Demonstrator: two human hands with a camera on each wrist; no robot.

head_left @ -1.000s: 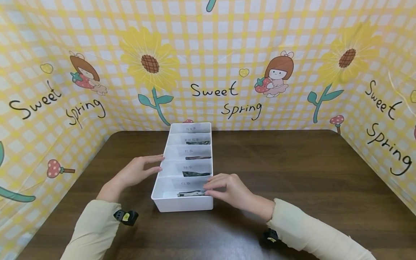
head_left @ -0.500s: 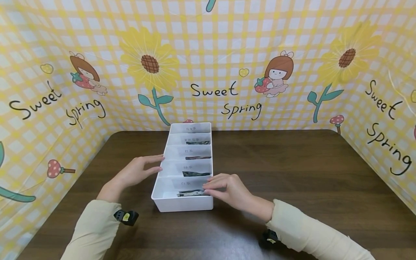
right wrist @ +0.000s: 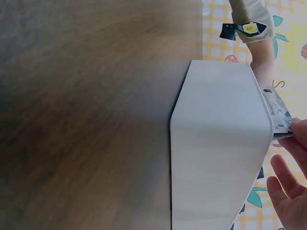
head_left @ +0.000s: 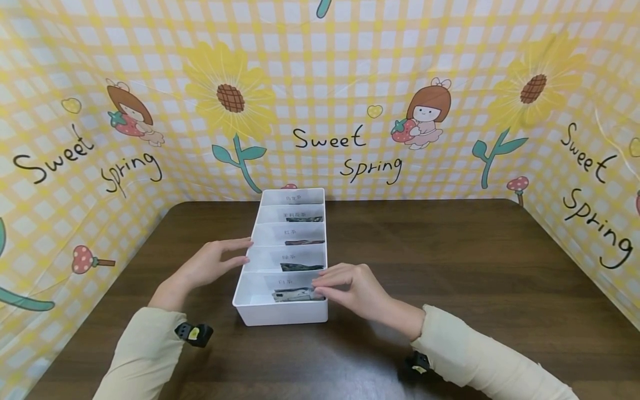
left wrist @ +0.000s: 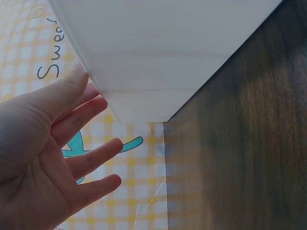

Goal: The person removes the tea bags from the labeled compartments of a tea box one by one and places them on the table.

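Wrist views close beside box (right wrist: 218,143)

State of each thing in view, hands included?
White box: open-topped, upright on the table.
Front packet: pinched, right end raised.
Packets behind: showing in the next three compartments.
Left hand: touching the box's left side, fingers apart.
Right hand: pinching the front packet.

Left fingers (left wrist: 97,159) spread at edge of white box (left wrist: 163,43); wooden table (left wrist: 240,148), checked cloth (left wrist: 144,187).
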